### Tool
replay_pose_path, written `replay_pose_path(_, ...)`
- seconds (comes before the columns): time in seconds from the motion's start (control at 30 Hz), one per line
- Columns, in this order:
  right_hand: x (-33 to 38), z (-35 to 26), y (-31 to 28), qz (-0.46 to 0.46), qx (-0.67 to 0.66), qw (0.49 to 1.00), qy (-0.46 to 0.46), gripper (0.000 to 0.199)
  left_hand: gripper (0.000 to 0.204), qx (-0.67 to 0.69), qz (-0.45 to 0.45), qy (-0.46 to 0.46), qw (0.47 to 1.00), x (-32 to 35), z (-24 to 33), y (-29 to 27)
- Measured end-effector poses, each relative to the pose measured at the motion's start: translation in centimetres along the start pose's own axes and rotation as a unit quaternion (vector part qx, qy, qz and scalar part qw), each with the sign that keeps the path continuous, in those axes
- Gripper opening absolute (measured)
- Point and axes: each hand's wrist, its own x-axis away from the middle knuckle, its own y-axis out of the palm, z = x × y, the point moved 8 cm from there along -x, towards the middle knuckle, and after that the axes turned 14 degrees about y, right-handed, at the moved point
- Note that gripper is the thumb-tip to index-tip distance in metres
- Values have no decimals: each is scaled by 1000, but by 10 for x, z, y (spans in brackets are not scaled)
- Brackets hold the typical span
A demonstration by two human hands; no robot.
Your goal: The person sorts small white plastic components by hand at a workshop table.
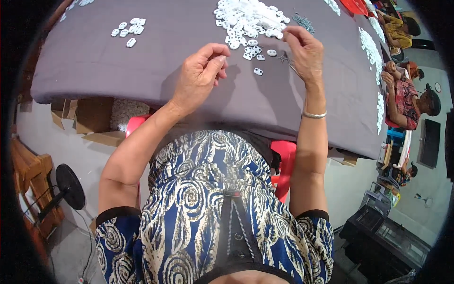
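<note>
My left hand (201, 71) is raised over the cloth left of the pile, its thumb and fingers pressed together; what they hold, if anything, I cannot make out. My right hand (306, 53) pinches at the right edge of a heap of small white plastic pieces (246, 19) with two holes each. What lies between its fingertips is too small to tell. A thin metal rod (294, 69) shows beside its palm. Between my hands lie loose white pieces, one of them (257, 71) nearest me. Small dark screws (283, 58) are scattered by my right hand.
A grey cloth (109, 66) covers the table. A group of white pieces (130, 27) lies at left, a heap of screws (304, 22) behind my right hand. More white pieces (372, 52) line the right edge, where other people (409, 102) sit. Below stand an open carton (97, 118) and a fan (70, 186).
</note>
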Motion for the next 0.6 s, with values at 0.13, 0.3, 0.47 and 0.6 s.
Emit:
replay_pose_path(0.13,8,-1,-4,1,129,991,-25,11,15,-3,-1,-1,1000,1,-1,-1)
replay_pose_path(0.3,22,-9,23,-76,237,966,-67,14,17,-10,-12,-4,1000,1,-1,-1)
replay_pose_path(0.47,30,-18,41,-121,238,961,-72,15,15,-6,-1,-11,1000,0,-2,-1)
replay_pose_path(0.6,43,-30,53,-133,185,970,-87,11,15,-19,0,-3,1000,0,0,-2)
